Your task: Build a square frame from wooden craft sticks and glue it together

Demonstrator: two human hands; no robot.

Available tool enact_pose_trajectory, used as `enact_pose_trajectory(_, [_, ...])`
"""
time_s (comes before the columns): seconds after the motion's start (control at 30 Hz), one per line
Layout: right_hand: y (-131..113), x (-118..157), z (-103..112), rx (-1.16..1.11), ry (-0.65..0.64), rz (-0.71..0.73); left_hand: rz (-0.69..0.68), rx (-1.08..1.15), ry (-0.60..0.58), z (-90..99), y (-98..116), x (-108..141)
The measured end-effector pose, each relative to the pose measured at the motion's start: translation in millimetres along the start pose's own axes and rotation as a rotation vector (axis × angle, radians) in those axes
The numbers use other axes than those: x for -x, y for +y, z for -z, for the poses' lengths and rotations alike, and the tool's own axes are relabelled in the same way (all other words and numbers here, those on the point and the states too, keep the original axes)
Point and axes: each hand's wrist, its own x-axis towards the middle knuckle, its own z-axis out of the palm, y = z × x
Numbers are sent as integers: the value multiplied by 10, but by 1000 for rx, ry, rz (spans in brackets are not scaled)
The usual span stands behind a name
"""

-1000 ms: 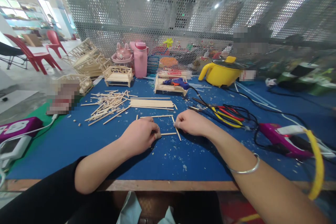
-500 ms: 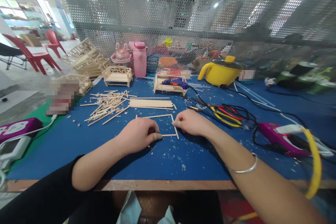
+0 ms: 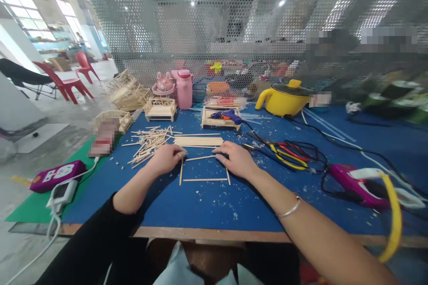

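Observation:
Four thin wooden sticks would form a rectangle on the blue work surface, so several lie there as a loose frame. My left hand (image 3: pixel 166 159) has its thumb and fingers closed at the upper end of the left stick (image 3: pixel 181 173). At the upper right corner, my right hand (image 3: pixel 238 159) pinches around the end of the top stick (image 3: pixel 201 157), partly covering the right stick (image 3: pixel 228 176). The bottom stick (image 3: pixel 205 180) lies flat between the two sides, untouched. Both upper corners are partly hidden by my fingers.
Behind the frame lie a row of sticks (image 3: pixel 198 141) and a loose stick pile (image 3: pixel 150 143). A blue glue gun (image 3: pixel 230 116) rests on a small wooden bed. Pliers (image 3: pixel 289 156) and cables lie right, near a yellow pot (image 3: pixel 284 100). A phone (image 3: pixel 103 138) is left.
Both hands have moved from the lower and right part of the frame to its upper corners. The left and bottom sticks now show more fully. The view has shifted slightly.

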Motion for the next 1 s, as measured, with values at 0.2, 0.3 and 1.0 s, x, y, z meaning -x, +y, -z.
enact_pose_trajectory(0.2, [29,-32,-82,8,-21,-84,109,219,-248,37,-45,-101])
enact_pose_trajectory(0.3, [25,-29,-92,-9,-2,-106,127,312,-218,27,-75,-89])
enact_pose_trajectory(1.0, [26,-47,-92,61,-28,-9,-16,-204,14,-39,13,54])
